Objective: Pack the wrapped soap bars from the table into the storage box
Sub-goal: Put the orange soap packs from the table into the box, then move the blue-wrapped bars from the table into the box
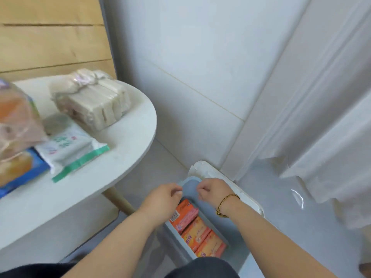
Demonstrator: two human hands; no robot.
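Head view shows my left hand [162,194] and right hand [210,189] curled empty over the box [212,213], orange soap bars [197,230] already inside it, while packets [70,151] beside it on the table [124,157] remain.

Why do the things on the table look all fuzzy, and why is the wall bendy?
Head view: the packets on the table are smeared by motion blur, the print unreadable; the wide-angle lens curves the wall lines; soft, even light, with one small glare streak on the floor; the orange soap bars look sharper.
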